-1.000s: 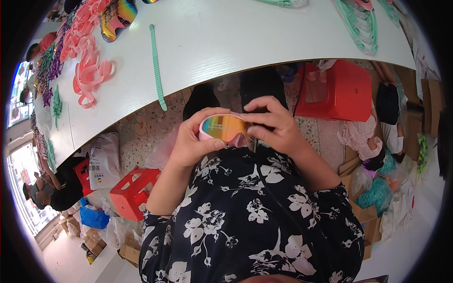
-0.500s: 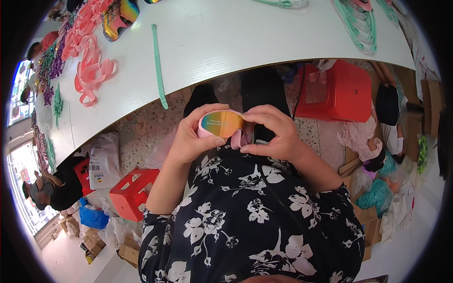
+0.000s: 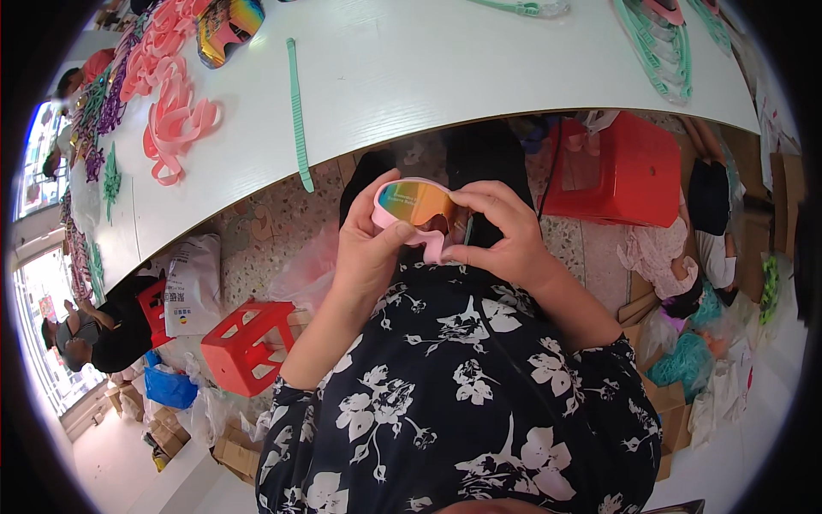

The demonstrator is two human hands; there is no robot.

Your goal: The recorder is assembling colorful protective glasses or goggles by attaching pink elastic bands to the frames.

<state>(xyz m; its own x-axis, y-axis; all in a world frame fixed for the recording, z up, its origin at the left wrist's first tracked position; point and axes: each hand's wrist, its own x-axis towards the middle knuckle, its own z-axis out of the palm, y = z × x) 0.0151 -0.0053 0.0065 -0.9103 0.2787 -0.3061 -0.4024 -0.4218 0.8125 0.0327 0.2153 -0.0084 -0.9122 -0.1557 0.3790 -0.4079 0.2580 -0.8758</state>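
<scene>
Pink-framed swim goggles (image 3: 413, 206) with a mirrored orange-green lens are held over my lap, just off the table's near edge. Around the left end of the frame my left hand (image 3: 370, 231) is closed, its thumb pressing the lower rim near the nose bridge. My right hand (image 3: 501, 230) pinches the right end between thumb and fingers. The lens faces up toward me, with small print on it. The right part of the goggles is partly hidden by my right fingers.
On the white table (image 3: 411, 73) lie a green strap (image 3: 300, 120), pink straps (image 3: 175, 128), mirrored lens pieces (image 3: 227, 30) and green goggles (image 3: 664, 51). Red stools (image 3: 621, 171) stand right and left. Other people sit at both sides.
The goggles have tilted so that more of the pink lower rim and nose bridge shows. Both hands keep hold of them; my left thumb has moved up a little.
</scene>
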